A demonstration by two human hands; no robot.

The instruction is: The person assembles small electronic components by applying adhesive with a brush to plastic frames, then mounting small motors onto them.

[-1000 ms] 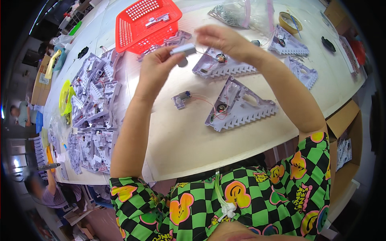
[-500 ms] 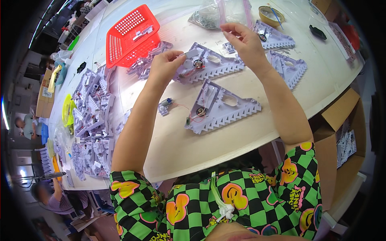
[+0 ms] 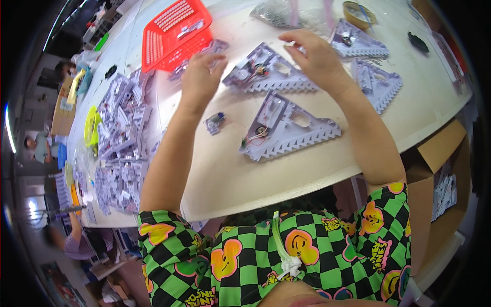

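My left hand (image 3: 202,79) is raised by the left end of a pale lilac triangular plastic housing (image 3: 271,74), its fingers curled loosely with a gap at the thumb. Over that housing's right side, my right hand (image 3: 318,59) brings thumb and forefinger close together; a small pale bit shows between them, too small to name. The housing has a toothed edge, an oval hole, a round dark part and wires. Nearer me lies a similar housing (image 3: 291,128), with thin wires running toward a small motor (image 3: 215,123) on its left.
A red perforated basket (image 3: 176,38) stands at the far left, beside piled lilac parts (image 3: 120,123). Clear bags of small hardware (image 3: 276,14) and a bowl (image 3: 359,15) are at the back. More housings (image 3: 377,84) lie right. An open carton (image 3: 434,189) stands beyond the table's right edge.
My left hand has drawn back leftward from the far housing, its thumb and forefinger less closed. My right hand stays over the housing's right side. The whole view has shifted slightly.
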